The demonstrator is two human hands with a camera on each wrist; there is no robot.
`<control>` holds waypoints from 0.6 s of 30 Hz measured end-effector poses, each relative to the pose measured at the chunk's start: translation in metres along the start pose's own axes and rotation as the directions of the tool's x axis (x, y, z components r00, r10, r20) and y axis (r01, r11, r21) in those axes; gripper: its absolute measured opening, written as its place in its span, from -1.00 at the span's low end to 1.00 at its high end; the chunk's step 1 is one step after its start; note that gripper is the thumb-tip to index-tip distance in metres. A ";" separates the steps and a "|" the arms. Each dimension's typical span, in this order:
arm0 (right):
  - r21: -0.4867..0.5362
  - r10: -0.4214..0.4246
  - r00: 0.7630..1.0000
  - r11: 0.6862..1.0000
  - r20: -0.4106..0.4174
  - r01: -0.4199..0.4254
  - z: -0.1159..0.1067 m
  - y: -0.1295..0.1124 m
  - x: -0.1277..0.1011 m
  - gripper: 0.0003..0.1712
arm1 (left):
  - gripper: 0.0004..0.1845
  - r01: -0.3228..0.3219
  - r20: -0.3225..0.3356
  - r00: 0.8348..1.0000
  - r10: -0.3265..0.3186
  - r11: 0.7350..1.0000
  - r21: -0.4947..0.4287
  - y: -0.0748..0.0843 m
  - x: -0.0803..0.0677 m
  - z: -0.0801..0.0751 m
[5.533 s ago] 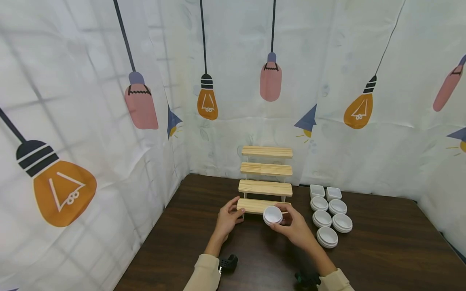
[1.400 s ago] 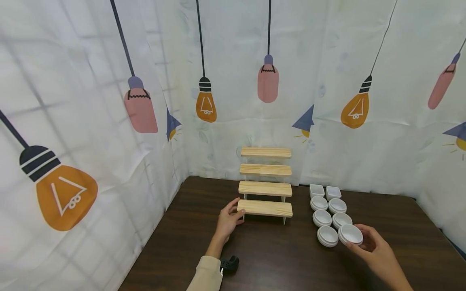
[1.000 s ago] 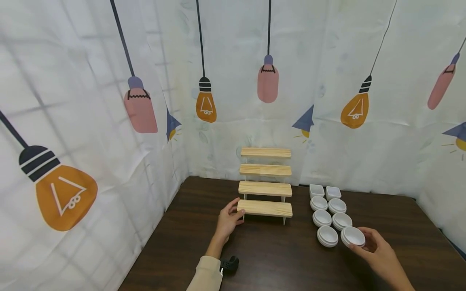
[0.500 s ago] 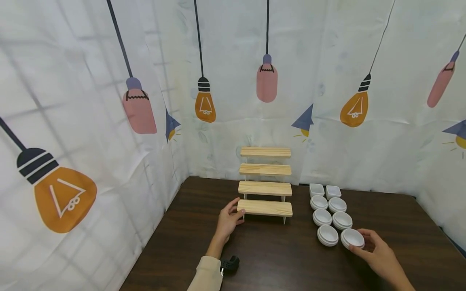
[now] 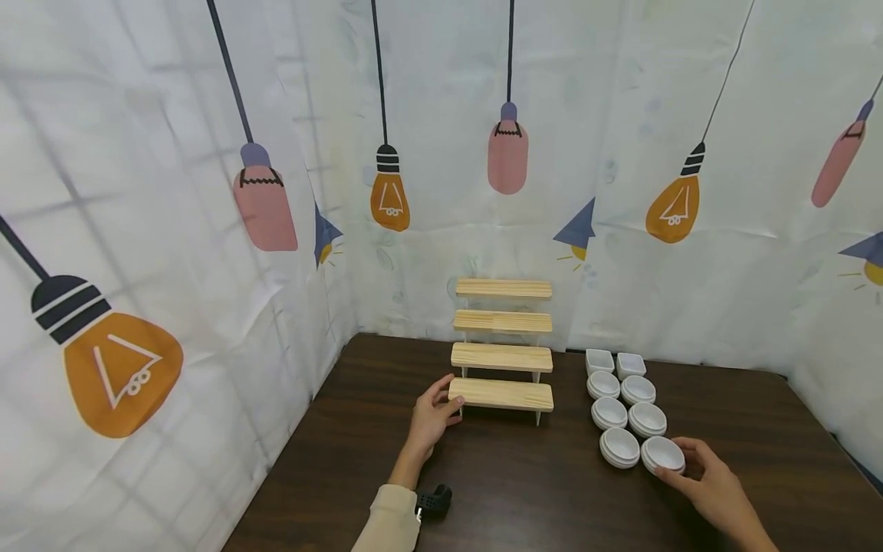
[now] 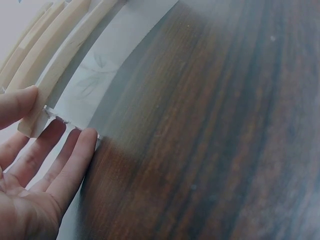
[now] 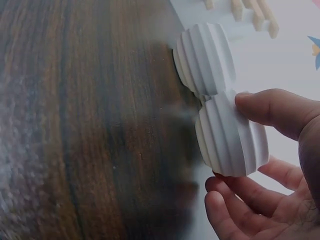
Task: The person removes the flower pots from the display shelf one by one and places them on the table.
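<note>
A four-tier wooden display stand (image 5: pixel 501 394) stands at the back middle of the table. With thumb on top and fingers beneath, my left hand (image 5: pixel 429 420) pinches the left end of its lowest board (image 6: pixel 70 65). On the right, my right hand (image 5: pixel 713 487) holds a stack of small round white bowls (image 5: pixel 662 455) between thumb and fingers. This stack sits at the front of the right-hand row. In the right wrist view, the held stack (image 7: pixel 232 137) is right up against a neighbouring stack (image 7: pixel 205 60).
More round white bowl stacks (image 5: pixel 609 413) stand in two rows, with square white dishes (image 5: pixel 599 360) at the back. The dark wood table (image 5: pixel 531 491) meets a printed curtain (image 5: pixel 441 253) behind and at the left.
My right hand carried the bowl stack from in front of the stand to the right, then lowered it and shifted it left beside the front stack. My left hand stayed on the stand.
</note>
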State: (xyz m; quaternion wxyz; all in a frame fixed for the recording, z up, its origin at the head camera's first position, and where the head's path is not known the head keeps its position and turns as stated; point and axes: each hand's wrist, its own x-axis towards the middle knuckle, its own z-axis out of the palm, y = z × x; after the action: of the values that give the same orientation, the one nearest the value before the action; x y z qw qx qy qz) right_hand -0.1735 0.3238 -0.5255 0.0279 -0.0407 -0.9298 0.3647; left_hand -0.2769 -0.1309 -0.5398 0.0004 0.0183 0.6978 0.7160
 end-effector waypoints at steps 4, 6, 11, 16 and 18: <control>-0.003 0.005 1.000 1.000 0.003 -0.005 0.002 0.000 0.001 -0.17 | -0.37 0.002 0.005 1.000 -0.002 1.000 -0.003 -0.001 0.002 -0.001; -0.001 0.006 1.000 1.000 0.000 -0.006 0.002 0.000 0.001 -0.17 | -0.37 -0.001 0.011 1.000 0.001 1.000 0.000 -0.001 0.002 -0.001; 0.000 0.004 1.000 1.000 -0.002 -0.004 0.003 0.000 0.002 -0.17 | -0.36 -0.004 0.012 1.000 0.004 1.000 0.001 -0.001 0.001 -0.002; 0.002 0.009 1.000 1.000 0.014 -0.009 0.006 0.002 0.004 -0.16 | -0.37 0.005 0.014 1.000 -0.005 1.000 0.004 -0.002 0.001 -0.004; -0.001 0.011 1.000 1.000 0.018 -0.011 0.006 0.002 0.005 -0.15 | -0.37 0.008 0.014 1.000 -0.008 1.000 0.007 -0.002 0.001 -0.003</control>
State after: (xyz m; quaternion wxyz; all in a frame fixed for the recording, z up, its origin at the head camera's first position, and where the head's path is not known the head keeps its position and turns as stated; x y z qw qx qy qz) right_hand -0.1784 0.3215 -0.5312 0.0176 -0.0425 -0.9299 0.3650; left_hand -0.2782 -0.1342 -0.5422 0.0081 0.0206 0.7005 0.7133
